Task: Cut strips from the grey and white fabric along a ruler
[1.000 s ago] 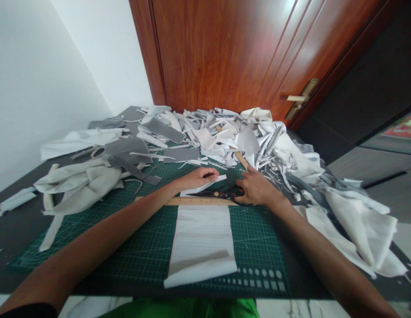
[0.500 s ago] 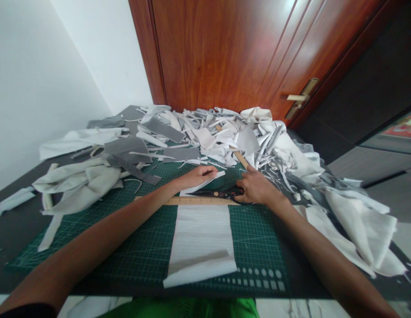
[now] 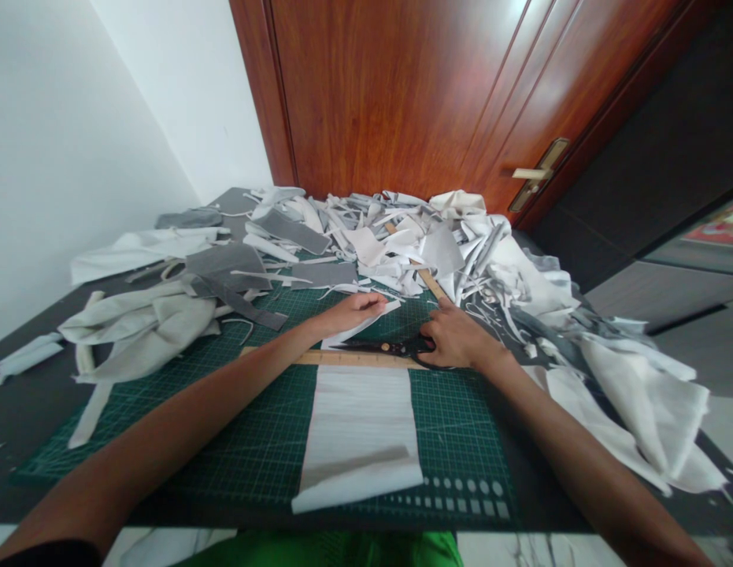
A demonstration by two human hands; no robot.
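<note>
Black scissors (image 3: 381, 346) with a brass pivot lie across the white fabric, their blades pointing left along a wooden ruler (image 3: 354, 358). My right hand (image 3: 454, 339) is shut around the scissor handles. My left hand (image 3: 349, 313) rests on a narrow white fabric strip (image 3: 360, 328) beyond the ruler, and its fingers seem to pinch it. The wider white fabric panel (image 3: 360, 433) runs from the ruler toward me on a green cutting mat (image 3: 460, 425). The blades' far part is partly hidden by the fabric.
Heaps of white and grey fabric scraps (image 3: 401, 236) cover the table's far side and both flanks. A second wooden ruler (image 3: 431, 283) pokes from the pile. A reddish-brown wooden door (image 3: 390, 94) with a brass handle (image 3: 537, 173) stands behind.
The scissors have advanced slightly left along the ruler, and the narrow fabric strip now lifts a little further from the panel. My left hand has shifted slightly back with it.
</note>
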